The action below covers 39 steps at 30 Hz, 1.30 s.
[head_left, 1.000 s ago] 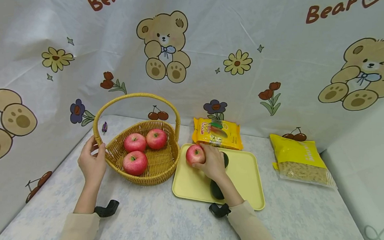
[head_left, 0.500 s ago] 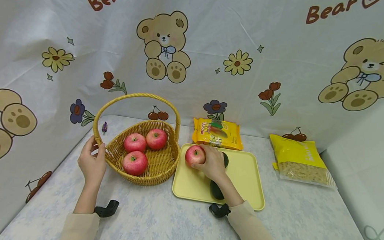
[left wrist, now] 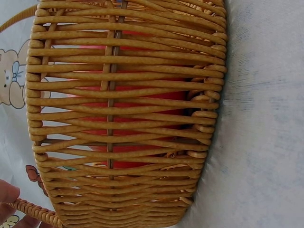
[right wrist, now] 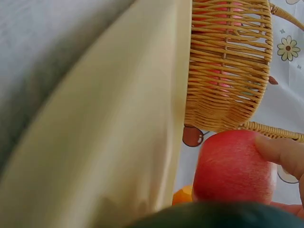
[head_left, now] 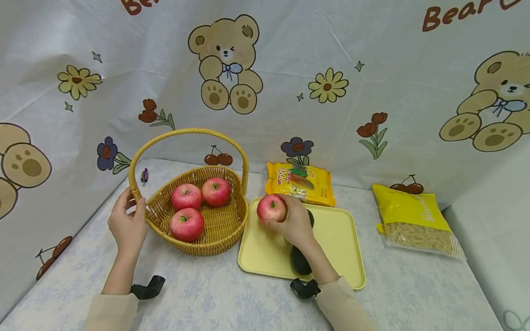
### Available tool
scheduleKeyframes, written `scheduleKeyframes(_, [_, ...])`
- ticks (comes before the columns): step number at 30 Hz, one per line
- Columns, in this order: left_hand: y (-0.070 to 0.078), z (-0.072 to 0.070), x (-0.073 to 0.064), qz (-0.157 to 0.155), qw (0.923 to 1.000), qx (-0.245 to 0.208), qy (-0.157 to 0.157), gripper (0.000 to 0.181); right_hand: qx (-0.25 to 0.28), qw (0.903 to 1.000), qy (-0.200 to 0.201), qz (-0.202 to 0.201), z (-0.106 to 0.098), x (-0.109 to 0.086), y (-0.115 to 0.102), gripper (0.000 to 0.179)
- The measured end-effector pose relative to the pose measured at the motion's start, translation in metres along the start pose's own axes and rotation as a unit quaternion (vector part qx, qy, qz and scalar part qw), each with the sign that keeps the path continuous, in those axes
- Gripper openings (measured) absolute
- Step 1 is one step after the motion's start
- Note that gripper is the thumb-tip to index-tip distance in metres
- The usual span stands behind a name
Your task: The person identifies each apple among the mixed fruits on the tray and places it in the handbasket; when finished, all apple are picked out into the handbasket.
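Note:
My right hand [head_left: 296, 222] grips a red apple [head_left: 271, 208] over the left back part of a pale yellow tray [head_left: 333, 240]; in the right wrist view the thumb presses the side of the apple [right wrist: 235, 166]. A dark green avocado [head_left: 301, 261] lies on the tray under my right wrist, and another dark green one [head_left: 311, 218] is partly hidden behind the hand. With my left hand [head_left: 127, 223] I hold the handle [head_left: 133, 177] of a wicker basket near its base. Three red apples [head_left: 187, 225] sit inside the basket [head_left: 216, 246], showing through its weave in the left wrist view.
Behind the tray lies a yellow packet with a mango picture [head_left: 300, 183]. A yellow bag with a clear lower part [head_left: 416, 223] stands at the right. A white bear-print cloth [head_left: 281, 50] rises behind the table [head_left: 202, 303]. The basket's right side is close to the tray.
My right hand has raised the apple slightly from the tray and moved it a little toward the back. My left hand and the basket have stayed in place.

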State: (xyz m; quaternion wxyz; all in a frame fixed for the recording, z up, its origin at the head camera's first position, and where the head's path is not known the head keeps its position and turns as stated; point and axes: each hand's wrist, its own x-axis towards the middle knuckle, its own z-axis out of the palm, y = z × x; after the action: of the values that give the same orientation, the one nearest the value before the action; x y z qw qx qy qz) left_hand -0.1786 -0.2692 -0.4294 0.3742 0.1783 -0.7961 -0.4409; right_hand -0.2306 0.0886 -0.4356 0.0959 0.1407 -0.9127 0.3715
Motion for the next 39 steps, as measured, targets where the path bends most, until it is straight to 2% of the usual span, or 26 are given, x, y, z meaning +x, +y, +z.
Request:
scheduleKeyframes(7, [0.0,0.0,0.0,0.003,1.0,-0.004,0.002,0.038,0.035,0.999,0.025,-0.01,-0.014,-0.001,-0.009,0.074])
scheduleKeyframes(25, [0.002,-0.002,-0.001,0.0,1.0,-0.003,-0.004,0.038,0.128,0.9903,0.044,-0.033,-0.033,-0.009,-0.038,0.074])
scheduleKeyframes(32, [0.001,-0.002,0.0,0.0,1.0,-0.004,-0.002,0.038,0.131,0.9884,0.038,-0.067,-0.028,-0.008,-0.054,0.073])
scheduleKeyframes(39, [0.0,-0.001,0.0,0.006,1.0,-0.005,-0.001,0.038,0.14,0.9859,0.017,-0.089,-0.012,-0.002,-0.069,0.071])
